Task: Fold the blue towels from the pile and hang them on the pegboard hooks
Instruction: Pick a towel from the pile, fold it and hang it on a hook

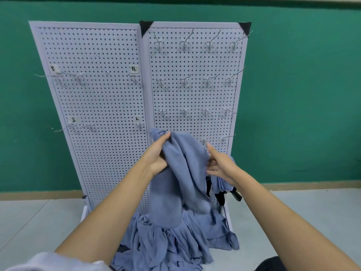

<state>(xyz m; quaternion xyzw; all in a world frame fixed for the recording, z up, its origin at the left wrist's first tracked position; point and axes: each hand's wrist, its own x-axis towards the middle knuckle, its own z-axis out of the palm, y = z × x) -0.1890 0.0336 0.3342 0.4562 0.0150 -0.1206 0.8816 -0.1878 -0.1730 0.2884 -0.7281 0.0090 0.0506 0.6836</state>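
I hold a blue towel (181,167) up in front of the right pegboard panel (195,94). My left hand (158,155) grips its bunched top end, thumb over the cloth. My right hand (218,165) touches the towel's right edge with fingers partly curled into the fabric. The towel hangs down into the pile of blue towels (175,241) on the floor at the foot of the board. A folded blue towel (221,184) hangs on a low hook behind my right hand. Metal hooks (184,81) stand in rows on the right panel.
The left pegboard panel (93,94) carries a few hooks and small paper labels (133,69). A green wall rises behind the boards. Grey floor tiles (39,222) spread to both sides. Black clips (236,195) show near the board's lower right.
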